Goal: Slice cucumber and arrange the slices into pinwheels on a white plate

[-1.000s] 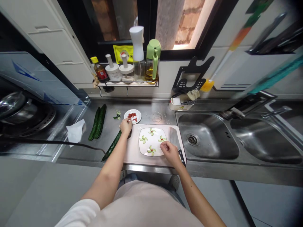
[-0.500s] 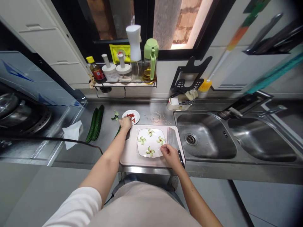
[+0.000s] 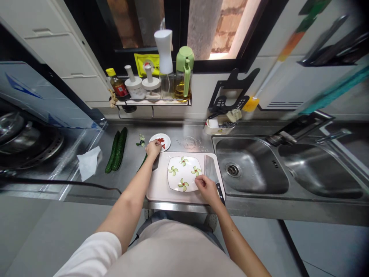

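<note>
Over the near left edge of a small white plate [image 3: 167, 146], my left hand [image 3: 152, 149] has its fingertips pinched close to the chopped red pieces [image 3: 163, 141]. Whatever those fingers hold is too small to make out. My right hand [image 3: 206, 186] is at the right edge of a squarish white plate [image 3: 175, 184], with fingers curled together; any contents are hidden. Several pinwheels of green slices [image 3: 183, 184] with red centres lie on that plate. It rests on a pale pink cutting board [image 3: 161, 194]. A cleaver [image 3: 211, 169] lies on the board's right side.
Two whole cucumbers [image 3: 119, 149] and some green scraps [image 3: 141, 140] lie to the left, with a crumpled white tissue [image 3: 88, 163] farther left. A double sink [image 3: 250, 165] adjoins the board's right. Behind the counter, a rack [image 3: 152, 102] holds bottles and jars.
My left hand has shifted slightly at the small plate, its fingertips lifting a little and showing more plainly pinched. My right hand stays almost where it was.
</note>
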A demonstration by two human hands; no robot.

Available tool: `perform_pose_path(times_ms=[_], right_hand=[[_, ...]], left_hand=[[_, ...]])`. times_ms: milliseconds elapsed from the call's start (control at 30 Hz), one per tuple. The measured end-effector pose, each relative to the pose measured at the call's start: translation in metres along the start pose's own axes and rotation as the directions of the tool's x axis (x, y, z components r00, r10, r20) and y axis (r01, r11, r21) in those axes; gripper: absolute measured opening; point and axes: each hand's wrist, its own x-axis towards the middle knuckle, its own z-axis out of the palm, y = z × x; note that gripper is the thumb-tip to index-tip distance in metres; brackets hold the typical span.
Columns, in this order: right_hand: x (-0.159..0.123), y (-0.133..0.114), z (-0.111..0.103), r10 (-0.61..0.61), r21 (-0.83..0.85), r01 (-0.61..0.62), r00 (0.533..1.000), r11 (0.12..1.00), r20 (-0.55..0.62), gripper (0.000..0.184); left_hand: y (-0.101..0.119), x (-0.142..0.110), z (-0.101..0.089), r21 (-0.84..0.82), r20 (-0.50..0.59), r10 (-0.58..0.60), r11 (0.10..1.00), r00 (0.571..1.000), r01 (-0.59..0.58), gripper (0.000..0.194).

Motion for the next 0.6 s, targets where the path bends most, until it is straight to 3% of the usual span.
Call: perform_pose_path(times_ms=[100, 233, 300, 433, 600], right_hand=[[0.003, -0.004, 0.001, -0.010, 0.019, 0.010, 1.000, 1.000, -0.003, 0.022], [0.009, -0.008, 0.002, -0.021, 0.029, 0.021, 1.000, 0.999, 0.001, 0.020], [0.012, -0.011, 0.001, -0.029, 0.039, 0.028, 1.000, 0.999, 0.004, 0.020], [0.018, -0.019, 0.001, -0.030, 0.081, 0.029, 0.999, 0.996, 0.017, 0.019], [0.029, -0.035, 0.004, -0.053, 0.131, 0.051, 0.998, 0.990, 0.014, 0.017]], left_hand=[[0.003, -0.009, 0.000, -0.385, 0.007, -0.042, 0.922, 0.999, 0.041, 0.013], [0.013, -0.028, -0.003, -0.744, 0.102, 0.000, 0.663, 0.995, 0.076, 0.021], [0.017, -0.038, -0.007, -0.791, 0.164, 0.007, 0.599, 0.986, 0.127, 0.025], [0.023, -0.060, -0.016, -0.791, 0.303, -0.001, 0.558, 0.953, 0.252, 0.033], [0.033, -0.089, -0.030, -0.822, 0.325, 0.078, 0.516, 0.943, 0.241, 0.035]])
